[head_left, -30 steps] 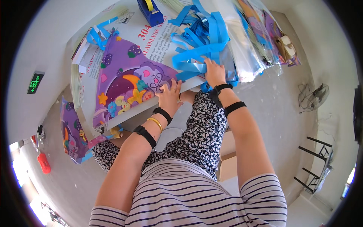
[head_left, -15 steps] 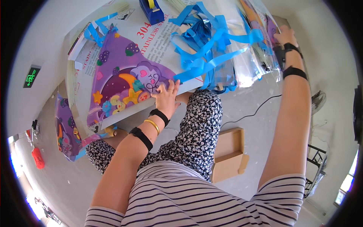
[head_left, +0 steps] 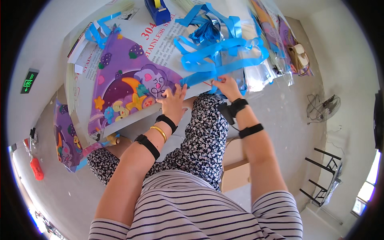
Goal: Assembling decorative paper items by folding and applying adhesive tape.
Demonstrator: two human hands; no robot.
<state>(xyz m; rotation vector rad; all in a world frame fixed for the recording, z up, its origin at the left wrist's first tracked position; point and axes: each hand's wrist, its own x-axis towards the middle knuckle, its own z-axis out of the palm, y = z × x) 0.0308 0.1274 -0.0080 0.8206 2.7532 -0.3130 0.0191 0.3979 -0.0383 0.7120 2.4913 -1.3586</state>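
A purple triangular pennant printed with a cartoon animal, moon, stars and berries lies flat on the white, printed board-topped work surface. My left hand rests on the pennant's right corner with its fingers spread. From that corner a blue ribbon runs to the right, and its loose loops pile up behind. Just right of the corner, my right hand has its fingers curled together at the ribbon's lower edge; they appear to pinch it, though the contact is partly hidden.
A blue tape dispenser stands at the back. More pennants and clear plastic bags lie to the right, beside a white and brown bag. Another purple pennant hangs at the left edge. On the floor are a cardboard box and a fan.
My right hand has come back from the far right to the ribbon near my left hand. The ribbon's loops have shifted and sagged. My left hand has stayed on the pennant's corner.
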